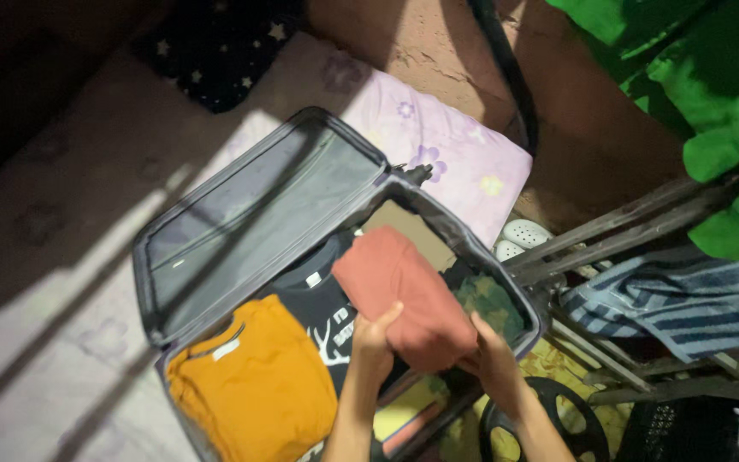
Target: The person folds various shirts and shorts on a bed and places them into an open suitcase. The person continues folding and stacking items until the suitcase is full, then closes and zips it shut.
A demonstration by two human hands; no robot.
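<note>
Both hands, left (372,335) and right (493,359), are clamped on a folded rust-red cotton shirt (404,295) above the open grey fabric suitcase (254,201); a loose grip could unfold it, I think.

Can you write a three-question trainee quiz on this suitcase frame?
1. True or false: both hands grip the folded rust-red garment.
2. Which folded shirt lies at the near left of the open suitcase? A) orange B) white C) pink
3. What hangs at the upper right?

Key:
1. True: left hand and right hand hold it.
2. A, the orange shirt.
3. Green clothes.
</note>
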